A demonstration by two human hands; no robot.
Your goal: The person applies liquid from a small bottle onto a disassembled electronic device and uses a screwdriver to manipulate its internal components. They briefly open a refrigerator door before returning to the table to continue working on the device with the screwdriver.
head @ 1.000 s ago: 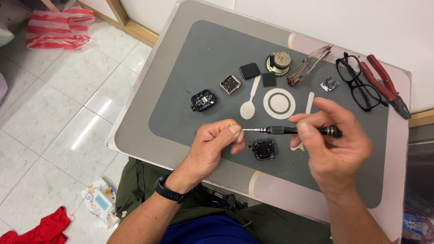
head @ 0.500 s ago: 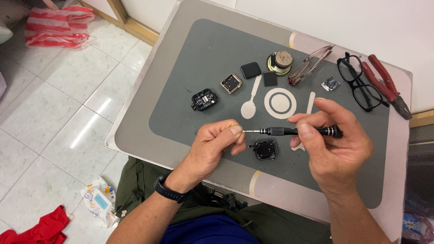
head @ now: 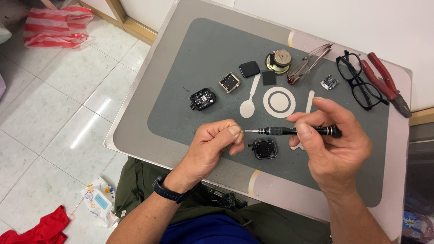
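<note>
1. While the right hand [head: 337, 144] grips the black precision screwdriver [head: 298, 131] by its knurled handle, fingers closed around it with the shaft lying level and pointing toward nine o'clock, the left hand [head: 212, 147] pinches thumb and forefinger shut at the very tip; whether a tiny screw or bit sits in that pinch is too small to tell.
2. Just below the shaft, at six o'clock from it, the open black square watch case [head: 264, 148] rests on the grey mat [head: 190, 108], touched by neither hand.
3. A good way to handle this, I judge, is to keep both wrists braced near the tabletop [head: 135, 135] so the tip does not wander, and to work directly over the mat so anything dropped lands there.
4. Light pressure at the pinch seems wise: squeezing hard could flick a small part away.
5. Care is needed with neighbours. A second black case [head: 202, 99] lies at ten o'clock from the left hand, a gold-rimmed square module [head: 229, 82] and a black square screen [head: 249, 69] at twelve o'clock, well apart.
6. Farther out at one to two o'clock lie a round brass part [head: 279, 61], tweezers [head: 309, 63], black glasses [head: 359, 83] and red-handled pliers [head: 386, 83].
</note>
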